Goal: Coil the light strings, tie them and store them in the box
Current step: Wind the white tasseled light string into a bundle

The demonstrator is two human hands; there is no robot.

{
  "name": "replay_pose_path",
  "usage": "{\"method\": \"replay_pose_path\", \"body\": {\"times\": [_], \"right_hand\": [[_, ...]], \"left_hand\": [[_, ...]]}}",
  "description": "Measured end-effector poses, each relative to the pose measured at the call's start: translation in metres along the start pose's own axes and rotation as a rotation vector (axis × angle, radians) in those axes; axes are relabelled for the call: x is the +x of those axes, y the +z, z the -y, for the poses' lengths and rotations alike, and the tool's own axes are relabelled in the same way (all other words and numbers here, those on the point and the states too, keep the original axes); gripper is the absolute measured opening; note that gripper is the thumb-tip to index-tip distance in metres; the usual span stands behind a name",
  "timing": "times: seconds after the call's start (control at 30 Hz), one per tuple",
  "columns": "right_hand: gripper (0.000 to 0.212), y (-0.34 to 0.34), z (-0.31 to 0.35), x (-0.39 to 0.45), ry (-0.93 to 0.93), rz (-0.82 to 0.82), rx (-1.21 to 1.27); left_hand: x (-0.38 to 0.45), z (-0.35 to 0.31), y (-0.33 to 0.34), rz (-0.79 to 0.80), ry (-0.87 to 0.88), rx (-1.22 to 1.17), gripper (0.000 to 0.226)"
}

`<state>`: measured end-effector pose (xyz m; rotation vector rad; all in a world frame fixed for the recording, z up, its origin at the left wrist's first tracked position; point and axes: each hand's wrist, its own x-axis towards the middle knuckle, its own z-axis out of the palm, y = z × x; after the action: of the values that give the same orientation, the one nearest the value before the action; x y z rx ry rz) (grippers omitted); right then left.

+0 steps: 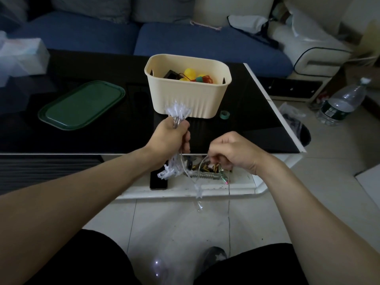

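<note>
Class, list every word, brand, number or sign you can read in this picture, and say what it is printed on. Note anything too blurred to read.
No text can be read anywhere.
Water bottle: its dark label carries print, too small and blurred to read.
Tissue pack: faint coloured markings, too blurred to read.
Cream box, green lid, tape roll: no print shows.

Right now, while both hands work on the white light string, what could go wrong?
1. The loose end hangs toward the floor and may snag on the shelf clutter.
2. The left hand grips the coil close to the box; a pull by the right hand might loosen it.
</note>
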<state>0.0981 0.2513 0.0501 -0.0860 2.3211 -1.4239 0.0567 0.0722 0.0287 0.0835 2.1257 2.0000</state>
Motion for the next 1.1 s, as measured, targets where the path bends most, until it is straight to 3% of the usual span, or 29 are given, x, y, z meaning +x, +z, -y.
{"method": "replay_pose_path", "body": {"times": [0.17,0.33,0.57,0.77,1.0,1.1], "right_hand": [[0.015,0.009,-0.004,0.002,-0.001,-0.003,-0.255],[0.001,0.011,-0.009,0.006,-0.057,-0.051,-0.245],[0.032,0.022,-0.009,0.012,-0.092,-0.186,-0.258],[0.036,0.035,-0.009,0.019,-0.080,-0.180,-0.377],[0.033,0.034,-0.014,0.021,-0.033,-0.008,-0.143],[0.037,0.026,-0.017,0.018,0.092,0.085,-0.096]], "left_hand": [[0.001,-0.004,0.005,0.001,-0.120,-0.148,0.011],[0.002,0.000,0.009,0.029,-0.213,-0.221,0.010],[-0.001,0.007,0.015,0.079,-0.280,-0.044,0.023],[-0.008,0.012,0.013,0.360,-0.366,0.146,0.029],[-0.007,0.009,0.002,0.451,-0.350,0.455,0.033],[-0.005,0.005,-0.002,0.434,-0.392,0.585,0.030]]}}
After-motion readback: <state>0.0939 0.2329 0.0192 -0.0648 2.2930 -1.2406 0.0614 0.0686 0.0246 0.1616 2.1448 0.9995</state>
